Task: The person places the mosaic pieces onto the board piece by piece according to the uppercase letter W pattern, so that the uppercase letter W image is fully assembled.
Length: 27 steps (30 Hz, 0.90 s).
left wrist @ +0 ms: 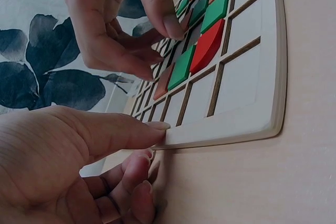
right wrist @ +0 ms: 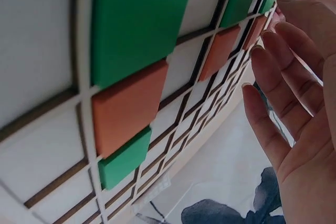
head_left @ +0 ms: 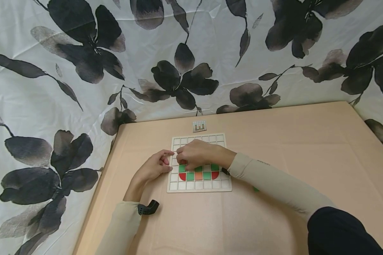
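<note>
A pale gridded board [head_left: 182, 186] lies flat on the table, with red [left wrist: 207, 46], green [right wrist: 139, 30] and orange tiles [right wrist: 128, 108] set in several of its squares. My left hand [head_left: 151, 168] is at the board's left edge. Its thumb rests on the rim and its other fingers bend in beside it. Over the upper left of the tile pattern reaches my right hand [head_left: 199, 154], fingers loosely bent. In the left wrist view, its lower fingertip is right at an orange-red tile [left wrist: 164, 81], and no tile shows between thumb and fingers. It hides part of the pattern from above.
A small card with a printed grid pattern [head_left: 199, 126] lies behind the board. Partly covered by the right forearm, a green piece [head_left: 256, 189] lies on the table [head_left: 274, 141]. Flower-patterned cloth [head_left: 166, 35] hangs behind the table and along its left side.
</note>
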Tool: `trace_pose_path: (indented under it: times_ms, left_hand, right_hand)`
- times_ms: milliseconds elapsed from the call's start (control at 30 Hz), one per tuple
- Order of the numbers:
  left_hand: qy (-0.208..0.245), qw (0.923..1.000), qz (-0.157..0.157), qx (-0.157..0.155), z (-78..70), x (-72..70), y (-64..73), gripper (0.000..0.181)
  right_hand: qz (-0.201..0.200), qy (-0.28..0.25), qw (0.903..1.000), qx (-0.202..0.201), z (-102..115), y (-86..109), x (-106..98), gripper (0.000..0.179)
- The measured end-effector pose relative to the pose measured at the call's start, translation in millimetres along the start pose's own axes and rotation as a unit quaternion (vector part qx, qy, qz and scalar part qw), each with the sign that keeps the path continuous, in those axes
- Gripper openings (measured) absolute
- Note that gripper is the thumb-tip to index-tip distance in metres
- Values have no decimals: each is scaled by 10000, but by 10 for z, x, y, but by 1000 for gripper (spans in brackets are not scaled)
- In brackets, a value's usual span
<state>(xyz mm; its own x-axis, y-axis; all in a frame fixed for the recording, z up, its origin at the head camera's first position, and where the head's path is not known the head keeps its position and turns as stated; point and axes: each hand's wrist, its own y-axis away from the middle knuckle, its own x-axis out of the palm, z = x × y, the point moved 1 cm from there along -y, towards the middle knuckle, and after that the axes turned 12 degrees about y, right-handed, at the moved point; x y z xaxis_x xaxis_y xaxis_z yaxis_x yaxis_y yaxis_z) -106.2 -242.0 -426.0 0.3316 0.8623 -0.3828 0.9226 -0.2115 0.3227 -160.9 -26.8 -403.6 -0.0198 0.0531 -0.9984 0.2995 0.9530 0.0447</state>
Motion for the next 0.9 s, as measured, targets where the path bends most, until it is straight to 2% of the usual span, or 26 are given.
trace_pose_path:
  times_ms: [500, 667, 900]
  left_hand:
    - [166, 9998, 0, -147, -25, 11, 10, 54]
    - [124, 9998, -12, -146, -34, 15, 13, 55]
    - [72, 9999, -25, -138, -43, 20, 17, 55]
  right_hand:
    - [-72, -907, 9951, 375, -168, 387, -90, 20]
    - [-148, -930, 9944, 485, -209, 554, -102, 18]
    - [-39, -923, 9925, 805, -241, 797, -162, 20]
